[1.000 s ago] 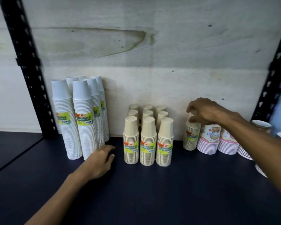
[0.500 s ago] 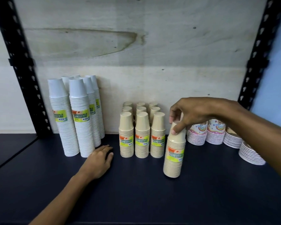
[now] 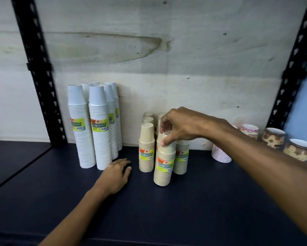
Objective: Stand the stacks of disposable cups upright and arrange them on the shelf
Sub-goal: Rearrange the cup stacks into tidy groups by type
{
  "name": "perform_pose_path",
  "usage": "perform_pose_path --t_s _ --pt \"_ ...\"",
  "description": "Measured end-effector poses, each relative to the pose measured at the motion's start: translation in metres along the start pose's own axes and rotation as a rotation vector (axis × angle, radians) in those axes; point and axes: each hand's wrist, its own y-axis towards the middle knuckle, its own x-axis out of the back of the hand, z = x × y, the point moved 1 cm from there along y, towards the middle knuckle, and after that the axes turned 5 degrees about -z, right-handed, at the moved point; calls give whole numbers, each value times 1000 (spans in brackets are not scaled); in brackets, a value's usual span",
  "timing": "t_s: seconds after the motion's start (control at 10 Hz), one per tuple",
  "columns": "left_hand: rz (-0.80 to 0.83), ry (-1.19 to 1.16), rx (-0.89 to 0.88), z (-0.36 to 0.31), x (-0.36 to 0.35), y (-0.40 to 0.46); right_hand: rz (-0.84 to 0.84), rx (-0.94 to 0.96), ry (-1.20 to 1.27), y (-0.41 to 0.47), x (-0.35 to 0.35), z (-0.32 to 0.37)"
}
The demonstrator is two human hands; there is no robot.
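A beige cup stack (image 3: 164, 166) with a green and orange label stands upright on the dark shelf (image 3: 202, 201), just in front of the group of beige stacks (image 3: 146, 148). My right hand (image 3: 180, 126) pinches its top cup with thumb and fingers. My left hand (image 3: 116, 174) rests flat on the shelf between the beige group and the tall white cup stacks (image 3: 99, 125), which stand upright at the back left. My right hand hides part of the beige group.
Patterned cup stacks (image 3: 273, 137) and a pink-rimmed stack (image 3: 221, 155) sit at the back right. Black slotted uprights (image 3: 41, 77) frame the shelf on both sides. A pale wooden back panel (image 3: 167, 59) closes the rear.
My right hand has carried the beige stack leftwards from the right side and it now stands right in front of the beige group. My left hand has stayed in place.
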Motion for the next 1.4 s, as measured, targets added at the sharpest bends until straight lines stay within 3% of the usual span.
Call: perform_pose_path --t_s 0.7,0.9,1.0,1.4 --pt "-34 -14 -21 -3 5 -5 -47 0 -42 7 -12 4" --pt "-180 -93 88 -6 32 -20 -80 19 34 -10 3 1" --pt "-261 -142 100 -21 52 -18 -119 -4 40 -22 10 -13" --pt "-423 -86 -135 -144 126 22 -180 -270 -44 -78 31 -111"
